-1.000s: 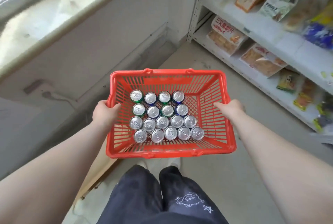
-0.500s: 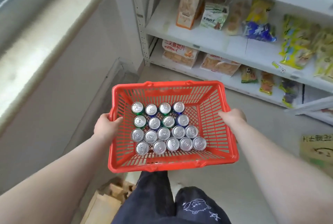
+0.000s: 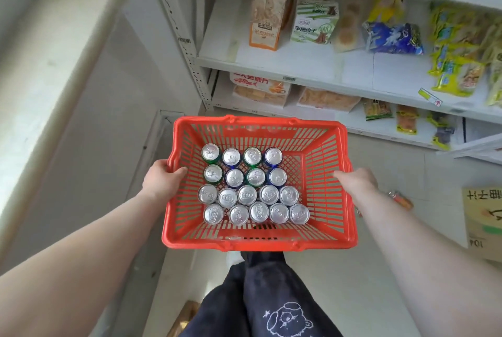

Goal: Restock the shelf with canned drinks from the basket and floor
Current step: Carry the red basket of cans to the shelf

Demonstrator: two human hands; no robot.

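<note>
I carry a red plastic basket in front of me above the floor. Several upright drink cans stand in rows on its bottom, silver tops up, some with green or blue sides. My left hand grips the basket's left rim, thumb inside. My right hand grips the right rim. A white metal shelf stands straight ahead, just past the basket's far edge.
Snack bags and boxes fill the shelf's levels. A wall with a window ledge runs along the left. A cardboard box sits on the floor at right, and a small orange object lies near my right wrist.
The view has turned right and toward the shelf, which now stands directly ahead and closer. Both hands keep their hold on the basket; the cans have not shifted.
</note>
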